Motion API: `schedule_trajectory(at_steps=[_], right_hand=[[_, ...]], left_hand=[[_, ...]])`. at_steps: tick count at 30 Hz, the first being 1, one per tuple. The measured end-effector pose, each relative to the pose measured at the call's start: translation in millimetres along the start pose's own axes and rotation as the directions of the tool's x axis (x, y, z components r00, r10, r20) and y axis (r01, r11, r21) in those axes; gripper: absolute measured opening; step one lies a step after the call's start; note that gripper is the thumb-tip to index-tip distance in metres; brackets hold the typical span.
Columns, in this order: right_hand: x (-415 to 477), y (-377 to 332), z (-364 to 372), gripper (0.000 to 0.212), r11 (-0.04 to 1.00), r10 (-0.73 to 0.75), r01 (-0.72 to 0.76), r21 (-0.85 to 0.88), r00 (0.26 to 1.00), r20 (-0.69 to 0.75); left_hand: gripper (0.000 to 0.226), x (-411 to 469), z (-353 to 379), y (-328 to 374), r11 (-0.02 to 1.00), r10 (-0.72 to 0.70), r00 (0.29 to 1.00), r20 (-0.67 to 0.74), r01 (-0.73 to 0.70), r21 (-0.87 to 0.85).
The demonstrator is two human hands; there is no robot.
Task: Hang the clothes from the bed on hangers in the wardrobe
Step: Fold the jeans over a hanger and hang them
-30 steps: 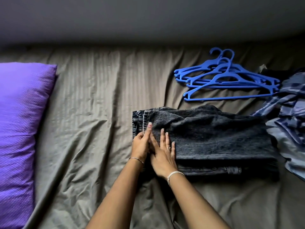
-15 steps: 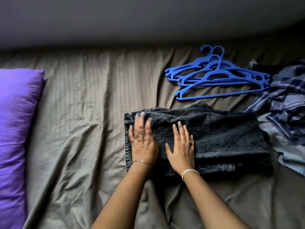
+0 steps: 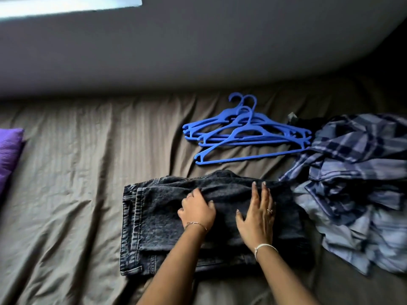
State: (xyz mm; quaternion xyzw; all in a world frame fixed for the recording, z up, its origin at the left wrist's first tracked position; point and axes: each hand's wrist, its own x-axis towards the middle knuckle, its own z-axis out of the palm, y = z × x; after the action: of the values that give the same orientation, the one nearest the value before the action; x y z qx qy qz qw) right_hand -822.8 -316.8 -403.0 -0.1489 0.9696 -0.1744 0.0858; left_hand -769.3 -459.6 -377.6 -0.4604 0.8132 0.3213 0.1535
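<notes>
Pressing the folded jeans [image 3: 154,219] with our flat right hand [image 3: 256,219], our left hand [image 3: 197,211] grips a fold; blue hangers [image 3: 246,133] beyond, plaid shirts [image 3: 356,155] alongside.

Purple pillow [image 3: 8,150] at left, grey wall [image 3: 198,51]

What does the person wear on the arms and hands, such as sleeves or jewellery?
No sleeves show; both forearms are bare. The left hand has a finger ring and a thin chain bracelet at the wrist. The right hand has a small ring too, and a white band around the wrist.
</notes>
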Motion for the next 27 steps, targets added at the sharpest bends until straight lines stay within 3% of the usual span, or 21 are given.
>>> schedule_trajectory(at_steps=[2, 5, 10, 14, 19, 22, 27], right_hand=[[14, 16, -6, 0.113, 0.996, 0.073, -0.071, -0.059, 0.996, 0.041], [37, 37, -1, 0.122, 0.985, 0.141, -0.116, -0.131, 0.971, 0.195], [54, 53, 24, 0.12, 0.987, 0.115, -0.064, -0.145, 0.92, 0.374], [53, 65, 46, 0.12, 0.995, 0.059, -0.028, -0.095, 0.94, 0.337], [59, 73, 50, 0.119, 0.999, 0.051, -0.04, -0.035, 0.912, 0.407], [65, 71, 44, 0.123, 0.996, 0.067, -0.033, -0.079, 0.876, 0.478], [68, 70, 36, 0.129, 0.998, 0.058, -0.033, -0.056, 0.853, 0.519]], left_hand=[[0.04, 12, -9, 22, 0.999, -0.032, 0.996, -0.089, 0.032, 0.005], [0.036, 44, -7, 48, 0.989, 0.15, 0.977, -0.15, -0.149, 0.019], [0.051, 93, 18, 78, 0.886, 0.406, 0.914, -0.004, -0.392, 0.249], [0.06, 116, 39, 85, 0.803, 0.44, 0.895, 0.067, -0.426, 0.416], [0.037, 133, 49, 88, 0.868, 0.454, 0.891, -0.002, -0.442, 0.225], [0.028, 134, 47, 88, 0.885, 0.434, 0.9, 0.039, -0.434, 0.17], [0.021, 126, 42, 90, 0.752, 0.502, 0.857, 0.118, -0.5, 0.43]])
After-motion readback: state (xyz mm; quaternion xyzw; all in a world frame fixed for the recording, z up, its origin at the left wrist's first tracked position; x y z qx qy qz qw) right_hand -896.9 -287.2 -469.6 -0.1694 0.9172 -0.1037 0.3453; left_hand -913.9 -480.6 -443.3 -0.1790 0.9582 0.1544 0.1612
